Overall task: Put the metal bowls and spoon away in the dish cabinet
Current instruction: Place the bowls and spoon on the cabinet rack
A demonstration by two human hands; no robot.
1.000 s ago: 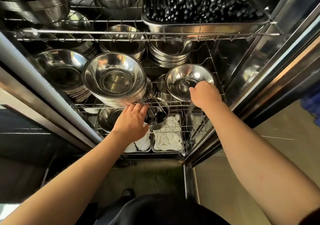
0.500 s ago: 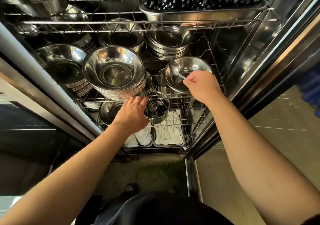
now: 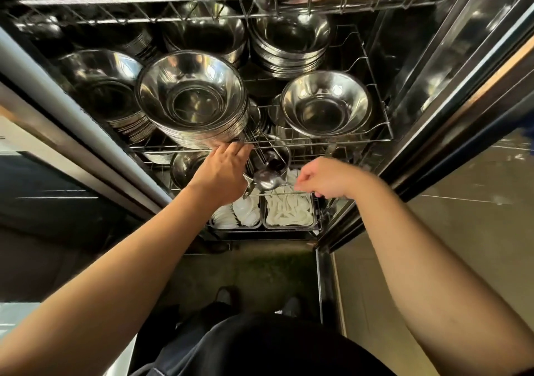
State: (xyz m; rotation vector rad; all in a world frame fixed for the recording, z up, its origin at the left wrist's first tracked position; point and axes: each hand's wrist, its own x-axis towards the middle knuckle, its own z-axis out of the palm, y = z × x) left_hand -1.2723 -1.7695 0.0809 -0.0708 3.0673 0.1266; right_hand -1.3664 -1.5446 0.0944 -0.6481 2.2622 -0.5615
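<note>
Beside spoon (image 3: 267, 179), white-utensil trays (image 3: 289, 212)

We see shiny silver metal bowls (image 3: 190, 98) above our hands, a silver spoon (image 3: 267, 179) between them, white plastic spoons (image 3: 289, 209) in grey steel trays (image 3: 289, 226) just below.

Commercial kitchen: steel dish cabinet (image 3: 450, 66) with wire racks (image 3: 289, 141), big stacks of identical metal bowls (image 3: 190, 101) at 11 o'clock, trays of white spoons (image 3: 289, 211) at centre.

Bare forearms, dark top (image 3: 260, 346), dark shoes (image 3: 225, 296).
</note>
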